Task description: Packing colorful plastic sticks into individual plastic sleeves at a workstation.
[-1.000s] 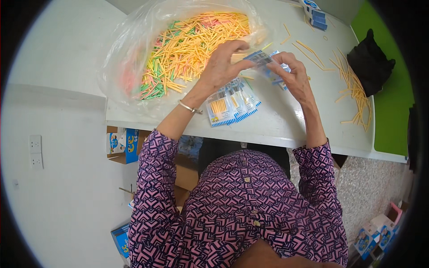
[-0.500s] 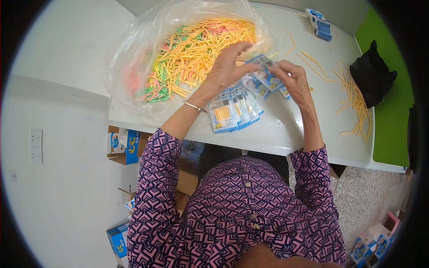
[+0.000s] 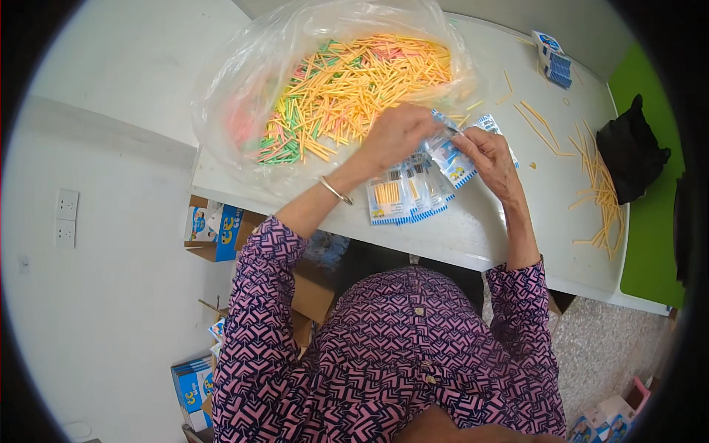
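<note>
My right hand pinches a small clear plastic packet with blue print and a blue-striped edge. At the packet's upper edge is my left hand, its fingers drawn together; what they hold, if anything, is hidden. Filled packets lie overlapping on the white table just below my left hand, with short yellow sticks showing through the front one. Behind my hands, a large clear plastic bag lies open, full of short thin sticks, mostly yellow, some green and pink. Another blue-and-white packet lies behind my right hand.
Longer yellow sticks are scattered at the right, beside a black cloth-like bundle and a green panel. A banded stack of blue-and-white packets stands at the back right. Blue printed boxes sit below the table's left edge.
My left hand has gone from spread fingers to closed ones at the packet's upper edge. The whole view has shifted, so the table and bag appear farther right and slightly lower.
</note>
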